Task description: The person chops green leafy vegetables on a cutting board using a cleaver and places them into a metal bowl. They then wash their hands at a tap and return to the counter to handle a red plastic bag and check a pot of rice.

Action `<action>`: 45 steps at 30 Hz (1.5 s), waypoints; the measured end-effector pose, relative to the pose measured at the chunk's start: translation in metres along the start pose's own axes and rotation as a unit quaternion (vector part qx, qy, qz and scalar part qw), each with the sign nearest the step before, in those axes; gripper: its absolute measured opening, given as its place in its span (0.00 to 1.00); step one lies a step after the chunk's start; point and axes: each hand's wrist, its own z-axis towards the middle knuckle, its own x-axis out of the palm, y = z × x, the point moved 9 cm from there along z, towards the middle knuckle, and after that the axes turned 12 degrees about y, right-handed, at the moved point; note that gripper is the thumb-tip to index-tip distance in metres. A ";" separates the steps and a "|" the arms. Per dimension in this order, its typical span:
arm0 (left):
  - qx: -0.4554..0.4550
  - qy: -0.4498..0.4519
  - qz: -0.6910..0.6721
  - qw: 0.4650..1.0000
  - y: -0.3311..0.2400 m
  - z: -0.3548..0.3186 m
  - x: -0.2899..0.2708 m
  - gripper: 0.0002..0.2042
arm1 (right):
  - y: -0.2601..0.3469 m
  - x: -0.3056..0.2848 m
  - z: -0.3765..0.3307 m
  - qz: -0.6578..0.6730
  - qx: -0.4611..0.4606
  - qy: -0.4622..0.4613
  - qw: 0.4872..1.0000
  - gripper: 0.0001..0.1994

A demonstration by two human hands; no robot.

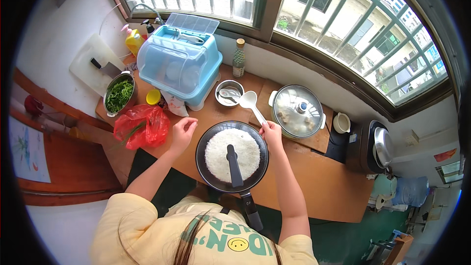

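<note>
My right hand [271, 131] grips the handle of a white ladle [248, 101], whose bowl points up and left beside a small metal bowl. My left hand [183, 131] is raised left of the pan, its fingers loosely curled and apart, with nothing visible in them. Between my arms sits a round black pan [200, 159] with its handle toward me. White grains that look like rice [216, 142] fill its middle. A dark upright lid handle [234, 167] stands over them; the lid seems to be clear glass.
A lidded pot [298, 113] stands at right, beside a small cream pot [341, 123] and dark cooker [363, 145]. The metal bowl [229, 87] holds a spoon. Blue dish box [203, 86], glass bottle [239, 61], red bag [147, 130] and pot of greens [119, 95] line the back and left.
</note>
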 end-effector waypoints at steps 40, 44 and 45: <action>-0.156 0.168 0.041 0.973 0.165 -0.170 -0.057 0.05 | 0.127 0.023 -0.173 -0.326 -0.237 -0.295 0.866 0.07; -0.133 0.250 0.055 0.958 0.162 -0.168 -0.047 0.05 | 0.071 0.020 -0.285 -0.085 -0.149 -0.335 0.926 0.06; -0.120 0.255 0.061 0.958 0.162 -0.164 -0.049 0.05 | 0.058 0.031 -0.310 -0.046 -0.109 -0.337 0.934 0.06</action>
